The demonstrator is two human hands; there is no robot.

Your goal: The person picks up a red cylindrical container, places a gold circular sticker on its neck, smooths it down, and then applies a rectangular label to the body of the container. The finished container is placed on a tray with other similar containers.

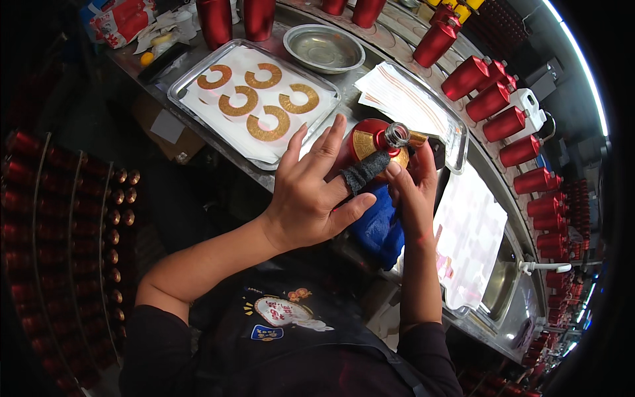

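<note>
Head view: metal tray [174, 94] held five gold C-shaped pieces [253, 100] spaced apart, likely so none overlapped; metal basin [324, 69] alongside seemed to hold clear liquid. Red bottle [370, 124], contents hidden, sat right of the tray, near blue cloth [378, 228]. Left hand [304, 192] splayed, wrapped finger [366, 172] seemingly steadying the bottle; right hand [417, 192] in a narrow pinch on its gold band [364, 142].

The left hand [305, 192] hid much of the body of the red bottle [381, 141], and a dark wrap [367, 172] concealed part of one finger. Some fingers of the right hand [417, 188] were tucked out of sight, leaving their hold unclear. The blue cloth [378, 226] lay partly behind both hands. Far left, two red containers [258, 18] were cut by the upper edge. A white sheet [473, 228] hid part of the sink [507, 281]; far right, red shapes [578, 205] were too small to tell.
</note>
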